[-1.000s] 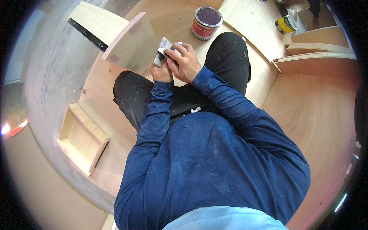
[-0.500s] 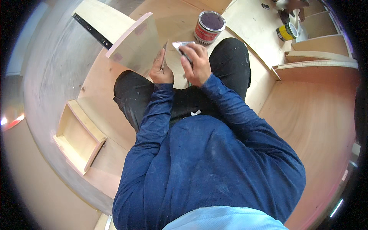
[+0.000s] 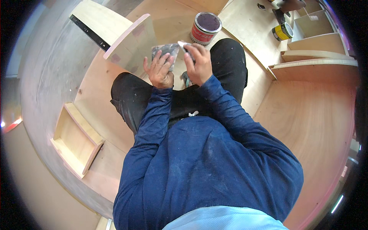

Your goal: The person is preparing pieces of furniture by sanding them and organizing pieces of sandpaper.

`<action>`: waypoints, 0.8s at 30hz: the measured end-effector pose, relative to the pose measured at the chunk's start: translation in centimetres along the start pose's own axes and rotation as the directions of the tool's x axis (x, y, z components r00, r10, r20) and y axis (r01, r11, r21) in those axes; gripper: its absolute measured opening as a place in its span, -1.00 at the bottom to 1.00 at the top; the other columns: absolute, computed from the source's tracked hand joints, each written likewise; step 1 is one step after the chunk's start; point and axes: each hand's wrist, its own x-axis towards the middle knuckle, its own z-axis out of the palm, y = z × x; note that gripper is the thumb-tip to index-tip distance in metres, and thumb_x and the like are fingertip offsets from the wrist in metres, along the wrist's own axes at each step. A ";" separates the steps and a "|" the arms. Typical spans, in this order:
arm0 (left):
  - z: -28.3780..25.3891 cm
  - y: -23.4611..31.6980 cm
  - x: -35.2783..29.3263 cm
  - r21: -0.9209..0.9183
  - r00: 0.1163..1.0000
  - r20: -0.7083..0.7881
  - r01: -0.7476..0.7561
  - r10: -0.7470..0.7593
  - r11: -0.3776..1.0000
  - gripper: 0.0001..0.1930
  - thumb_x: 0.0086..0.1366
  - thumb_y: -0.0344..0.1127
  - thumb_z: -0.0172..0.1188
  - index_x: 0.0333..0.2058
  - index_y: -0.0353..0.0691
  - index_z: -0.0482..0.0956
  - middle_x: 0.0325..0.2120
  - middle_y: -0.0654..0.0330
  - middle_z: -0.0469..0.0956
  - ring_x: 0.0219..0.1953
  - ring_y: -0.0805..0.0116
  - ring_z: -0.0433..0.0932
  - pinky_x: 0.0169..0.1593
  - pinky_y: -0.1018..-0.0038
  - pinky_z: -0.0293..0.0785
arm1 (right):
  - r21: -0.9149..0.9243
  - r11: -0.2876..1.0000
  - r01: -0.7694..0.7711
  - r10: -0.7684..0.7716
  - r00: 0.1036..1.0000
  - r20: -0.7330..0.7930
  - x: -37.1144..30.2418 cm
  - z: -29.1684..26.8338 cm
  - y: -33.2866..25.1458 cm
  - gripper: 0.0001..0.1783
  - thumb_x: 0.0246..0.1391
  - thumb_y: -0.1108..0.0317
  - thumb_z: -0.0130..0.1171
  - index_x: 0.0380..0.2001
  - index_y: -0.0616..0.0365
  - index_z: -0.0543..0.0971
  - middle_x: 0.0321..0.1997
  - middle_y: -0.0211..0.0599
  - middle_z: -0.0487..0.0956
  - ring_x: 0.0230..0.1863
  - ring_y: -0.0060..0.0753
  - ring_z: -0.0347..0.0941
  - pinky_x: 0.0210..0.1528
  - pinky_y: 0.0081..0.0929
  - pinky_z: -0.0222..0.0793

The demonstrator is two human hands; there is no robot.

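My left hand (image 3: pixel 160 72) holds a thin, grey-smeared flat metal plate (image 3: pixel 170 50), its fingers spread across the plate's near face. My right hand (image 3: pixel 200 64) grips a putty scraper (image 3: pixel 182 45) with a pale edge, which is beside the plate's upper right corner. Just beyond my right hand stands a can (image 3: pixel 197 35) with a red label and a dark purplish top. To the left of my hands is a drawer (image 3: pixel 100 22) with a black slide rail, its front panel (image 3: pixel 130 43) edged in pink.
An empty wooden drawer box (image 3: pixel 76 141) lies at the left. Curved wooden panels (image 3: pixel 312 64) stand at the right. A yellow and black can (image 3: pixel 283 32) sits farther off, near another person's arm (image 3: pixel 292 4). My knees (image 3: pixel 229 61) flank the work.
My left hand has turned the plate from edge-on to face-on, its fingers now spread. The scraper in my right hand stays close to the plate. The view has shifted slightly.
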 end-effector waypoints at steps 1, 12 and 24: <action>0.2 0.0 0.0 -0.005 1.000 -0.019 -0.006 0.005 1.000 -0.71 -0.04 -0.52 0.26 -0.29 -0.05 0.68 -0.23 0.24 0.63 -0.03 0.13 0.55 0.24 -0.04 0.04 | 0.036 0.995 -0.098 0.099 0.994 -0.046 0.4 0.1 0.5 -0.71 0.03 0.39 0.13 -0.13 0.17 0.56 -0.11 -0.06 0.51 -0.07 -0.01 0.41 0.04 -0.25 0.30; 1.2 -3.1 -0.5 -0.734 0.657 0.614 0.271 -0.437 -0.623 -0.84 0.34 -0.27 0.04 -0.17 -0.16 0.47 -0.52 0.21 0.53 -0.59 0.35 0.44 -0.51 0.53 0.35 | 0.335 0.934 -0.126 0.097 0.990 0.103 -0.4 -2.3 -1.0 -0.64 0.06 0.44 -0.02 -0.06 0.30 0.50 -0.04 -0.05 0.46 -0.04 -0.14 0.45 0.03 -0.39 0.33; 6.8 -8.4 -3.9 -0.052 0.752 0.456 0.556 0.475 -0.829 -0.51 0.39 -0.10 -0.15 0.23 -0.16 0.21 -0.26 0.04 0.36 -0.20 0.18 0.36 -0.08 0.26 0.37 | 0.436 0.756 0.488 -0.627 0.731 0.269 -3.8 -0.5 -5.5 -0.46 -0.18 0.38 0.30 0.00 0.01 0.52 0.00 -0.20 0.44 0.08 0.02 0.31 0.04 -0.06 0.30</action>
